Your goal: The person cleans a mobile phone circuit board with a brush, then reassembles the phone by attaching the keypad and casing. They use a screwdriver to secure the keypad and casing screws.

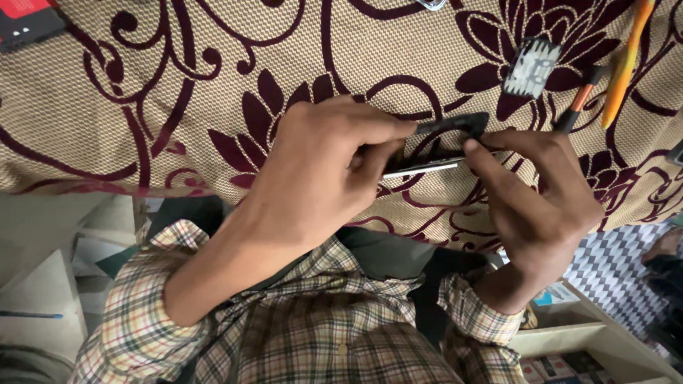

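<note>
Phone (434,153) — flat, held edge-on just above the patterned cloth (142,107). Left hand (324,178) pinches one end closed, right hand (533,199) steadies the other; best keep both grips even, avoid twisting.

Tan cloth (142,107) with maroon floral swirls covering whole worktop. Small grey patterned block (531,67) sitting upper right. Orange-handled tool (582,99) lying just right of it, yellow-orange pen-like thing (625,64) leaning along right edge. Dark red-topped box (27,21) poking in upper left corner. Metal bit (431,3) peeking at top edge.
</note>
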